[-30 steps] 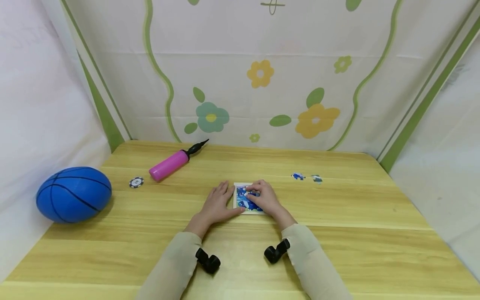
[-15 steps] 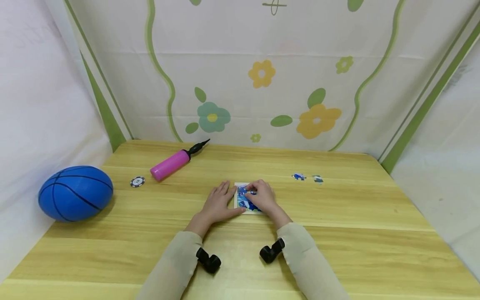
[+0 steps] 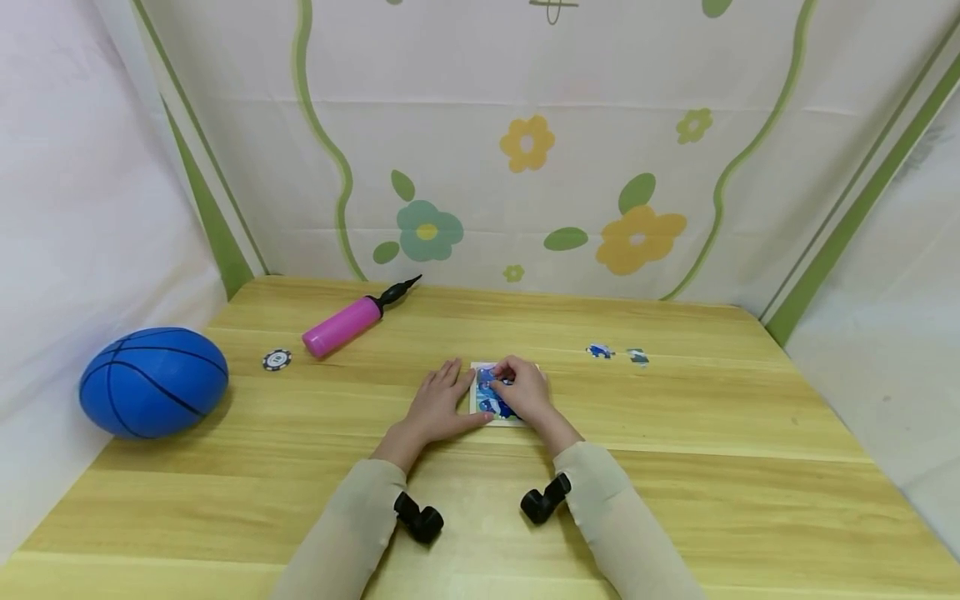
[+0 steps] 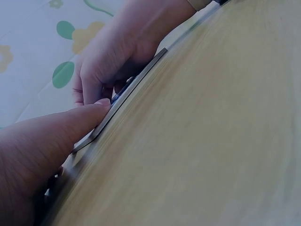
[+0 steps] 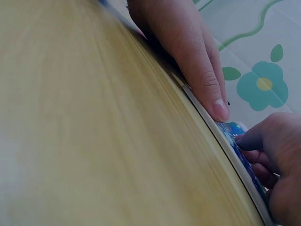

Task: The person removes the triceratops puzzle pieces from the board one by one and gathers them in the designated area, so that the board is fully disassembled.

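Note:
A small puzzle board with a blue picture lies flat at the middle of the wooden table. My left hand lies flat on the table against the board's left side, with its thumb along the near edge. My right hand rests on the board with its fingers curled, and the fingertips pinch a blue puzzle piece at the board's far part. The left wrist view shows the board's edge between my thumb and the right hand. Most of the picture is hidden under the right hand.
Two loose puzzle pieces lie to the right of the board. A pink hand pump and a poker chip sit at the back left. A blue ball rests at the left edge. Cloth walls enclose the table.
My right hand has drawn its fingers together toward the board's far edge and its wrist has shifted slightly left. The left hand has stayed in place.

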Motion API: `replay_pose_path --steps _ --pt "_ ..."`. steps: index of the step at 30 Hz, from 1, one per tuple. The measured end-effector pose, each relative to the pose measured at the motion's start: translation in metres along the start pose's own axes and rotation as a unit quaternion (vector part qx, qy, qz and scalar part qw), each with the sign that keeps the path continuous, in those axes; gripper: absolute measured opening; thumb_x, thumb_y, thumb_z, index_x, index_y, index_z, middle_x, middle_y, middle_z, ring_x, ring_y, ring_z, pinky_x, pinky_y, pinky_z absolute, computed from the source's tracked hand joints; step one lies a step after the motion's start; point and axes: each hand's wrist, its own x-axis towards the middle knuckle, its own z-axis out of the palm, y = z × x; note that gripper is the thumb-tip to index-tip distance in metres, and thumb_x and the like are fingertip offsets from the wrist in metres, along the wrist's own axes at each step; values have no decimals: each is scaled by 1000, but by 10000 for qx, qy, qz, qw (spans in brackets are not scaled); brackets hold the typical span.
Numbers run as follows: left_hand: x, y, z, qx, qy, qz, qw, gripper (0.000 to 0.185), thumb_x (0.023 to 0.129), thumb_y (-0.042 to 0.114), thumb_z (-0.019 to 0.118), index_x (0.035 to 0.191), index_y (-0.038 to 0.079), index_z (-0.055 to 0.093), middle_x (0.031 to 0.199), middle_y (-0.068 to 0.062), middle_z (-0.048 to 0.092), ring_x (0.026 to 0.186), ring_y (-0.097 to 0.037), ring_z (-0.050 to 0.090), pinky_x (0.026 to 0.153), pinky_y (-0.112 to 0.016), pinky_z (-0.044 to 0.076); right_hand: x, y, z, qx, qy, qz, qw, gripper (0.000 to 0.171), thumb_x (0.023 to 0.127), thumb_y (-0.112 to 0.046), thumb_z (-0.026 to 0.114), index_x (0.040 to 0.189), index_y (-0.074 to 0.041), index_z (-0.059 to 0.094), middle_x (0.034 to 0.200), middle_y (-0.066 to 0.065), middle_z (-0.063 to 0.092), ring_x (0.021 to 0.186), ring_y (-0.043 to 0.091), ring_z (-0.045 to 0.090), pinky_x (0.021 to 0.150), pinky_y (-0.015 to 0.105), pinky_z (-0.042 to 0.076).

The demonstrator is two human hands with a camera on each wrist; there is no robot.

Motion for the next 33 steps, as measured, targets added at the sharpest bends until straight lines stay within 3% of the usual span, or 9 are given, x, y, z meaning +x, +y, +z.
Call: replay_pose_path --steps 7,14,20,27,33 --pt "0 -1 0 -24 59 7 10000 81 76 61 47 135 8 30 139 -18 17 128 -28 9 100 -42 8 1 0 0 105 -21 -105 9999 38 74 -12 67 109 -8 54 70 -9 56 75 14 53 83 42 25" --pt "-2 -1 -1 -64 96 31 9999 81 76 61 46 135 8 30 139 -18 18 128 -28 9 100 -43 8 3 0 -1 -23 -174 -209 9996 28 75 -13 66 102 -7 62 69 -9 57 72 12 53 80 39 33" --pt "-3 -2 1 -68 130 4 9999 82 75 62 46 135 8 31 139 -18 18 128 -28 9 100 -43 8 8 4 -7 346 -546 -271 9975 30 76 -10 66 104 -1 60 69 -3 56 63 10 50 62 26 44" --pt "-1 -1 2 -94 55 -32 9999 83 74 64 45 134 8 31 139 -18 18 128 -29 9 100 -43 8 13 11 -36 741 -631 -228 9950 32 79 -8 63 109 -1 58 77 4 57 72 17 52 63 27 45" --pt "-1 -1 3 -140 94 -42 9998 84 74 63 48 134 7 31 139 -17 18 128 -28 9 100 -42 7 18 35 -71 618 -417 -174 9971 33 81 -12 61 112 -2 57 83 7 56 77 21 51 60 28 43"
